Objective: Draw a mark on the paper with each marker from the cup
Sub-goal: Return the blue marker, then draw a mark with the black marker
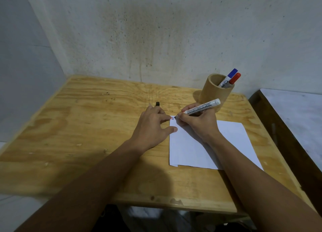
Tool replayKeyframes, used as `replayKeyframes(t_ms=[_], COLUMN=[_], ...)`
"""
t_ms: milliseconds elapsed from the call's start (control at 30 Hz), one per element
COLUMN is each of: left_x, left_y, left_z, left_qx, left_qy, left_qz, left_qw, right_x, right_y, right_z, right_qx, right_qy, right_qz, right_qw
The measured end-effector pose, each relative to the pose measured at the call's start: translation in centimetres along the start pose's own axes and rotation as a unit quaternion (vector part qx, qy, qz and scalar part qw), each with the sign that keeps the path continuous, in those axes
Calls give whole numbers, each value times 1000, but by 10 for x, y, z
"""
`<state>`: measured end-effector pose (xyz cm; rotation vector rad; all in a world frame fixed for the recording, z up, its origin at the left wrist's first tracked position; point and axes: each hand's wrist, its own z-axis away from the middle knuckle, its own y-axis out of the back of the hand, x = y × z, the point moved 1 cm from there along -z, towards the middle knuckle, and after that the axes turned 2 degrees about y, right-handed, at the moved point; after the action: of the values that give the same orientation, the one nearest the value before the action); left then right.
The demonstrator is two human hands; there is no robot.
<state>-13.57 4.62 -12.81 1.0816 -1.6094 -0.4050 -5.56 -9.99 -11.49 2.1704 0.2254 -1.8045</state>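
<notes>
A white sheet of paper (pixel 226 141) lies on the wooden table (pixel 87 136). My right hand (pixel 196 122) grips an uncapped white board marker (pixel 200 108), its dark tip touching the paper's top left corner beside small red and blue marks (pixel 172 118). My left hand (pixel 153 125) presses the paper's left edge with thumb and forefinger and holds a black cap (pixel 157 104) in its other fingers. A tan cylindrical cup (pixel 212 96) stands behind my right hand, holding a blue-capped marker (pixel 231 73) and a red-capped marker (pixel 235 78).
The table stands in a corner against a stained wall (pixel 156 31). A dark-framed surface with a pale top (pixel 296 113) sits close on the right. The table's front edge (pixel 174 205) is near my body.
</notes>
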Motion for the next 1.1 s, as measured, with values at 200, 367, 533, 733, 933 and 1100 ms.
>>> replayKeyframes(t_ms=[200,367,533,733,933,1100], left_x=[-1,-1,0,0,2,-7], left_y=[0,-1,-1,-1,5,13], left_z=[0,0,1,0,-2,-27], left_qx=[1,1,-1,-7,32,47], left_qy=[-4,-5,-6,2,40,97], left_qz=[-3,-6,-10,-13,71,57], left_qw=[1000,1000,1000,1000,996,993], right_x=[2,0,-1,-2,-12,-25], right_y=[-2,-2,-1,-1,3,12], right_z=[0,1,0,3,2,-8], right_qx=[-5,-19,-31,-28,4,25], right_qy=[4,1,1,4,-23,-29], right_qz=[-8,-15,-5,-10,-176,-201], right_qw=[1000,1000,1000,1000,984,979])
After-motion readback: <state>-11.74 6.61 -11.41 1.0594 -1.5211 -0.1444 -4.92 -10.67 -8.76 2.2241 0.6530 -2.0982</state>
